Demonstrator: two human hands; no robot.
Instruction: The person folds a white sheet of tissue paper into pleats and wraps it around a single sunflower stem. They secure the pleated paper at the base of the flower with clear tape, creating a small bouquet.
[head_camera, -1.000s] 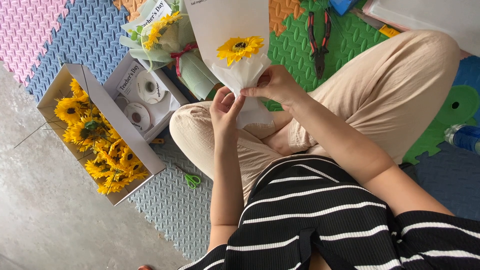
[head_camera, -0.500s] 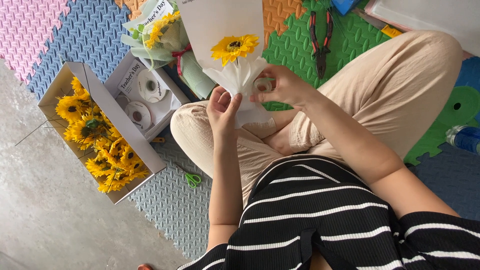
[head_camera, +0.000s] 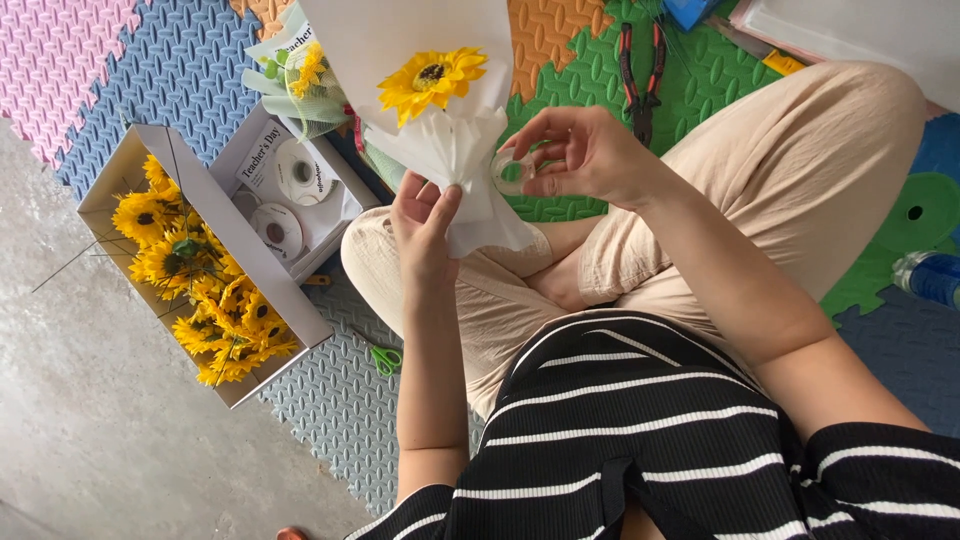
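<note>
Fingers of our left hand pinch the gathered neck of the bouquet, thumb on one side and fingertips on the other, pressed against the white paper. Fingers of our right hand curl around a small clear tape roll, pinching it between thumb and forefinger right beside the paper's neck; the other fingers are loosely spread above it.

We hold the bouquet over our lap, above crossed legs in beige trousers. It is a single yellow sunflower wrapped in a tall white paper cone, pleated where we grip it.

To our left lies an open flat cardboard box, long and rectangular, filled with loose sunflowers. Touching it on its upper right side is a smaller white box holding two round ribbon spools and a white rectangular card with dark script. Behind that lies a finished bouquet in pale green wrap, carrying a white tag.

Green-handled scissors lie on the grey mat near our knee. Red-and-black pliers rest on the green mat beyond our right hand. A blue-capped bottle lies at the right edge.
</note>
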